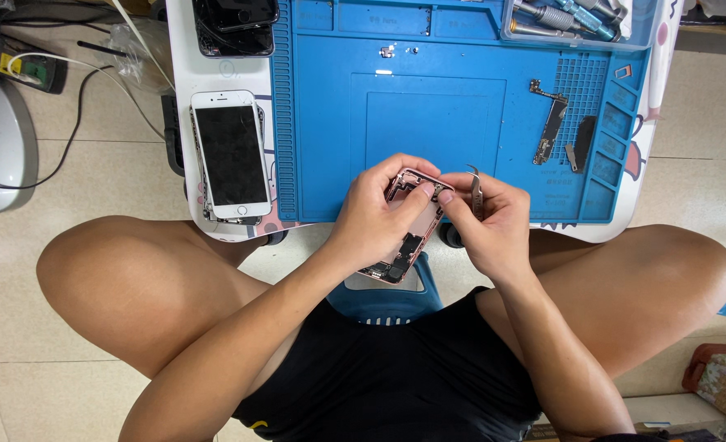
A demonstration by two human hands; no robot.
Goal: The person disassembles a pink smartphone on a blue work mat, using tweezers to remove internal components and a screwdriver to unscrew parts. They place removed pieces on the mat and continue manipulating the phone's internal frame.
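left hand (375, 221): grip holding phone shell (412, 233) | right hand (490, 225): grip holding tweezers (475, 190), fingertips on shell | at surface (223, 65) near edge

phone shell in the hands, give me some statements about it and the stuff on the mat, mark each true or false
1. Both hands hold the pink phone shell at the near edge of the blue mat. True.
2. The left hand holds the tweezers. False: they are in the right hand.
3. A circuit board lies on the right part of the mat. True.
4. The white phone screen lies on the blue mat. False: it lies on the white table, left of the mat.
5. The phone shell is closed, with its screen fitted. False: it is open, with inner parts showing.
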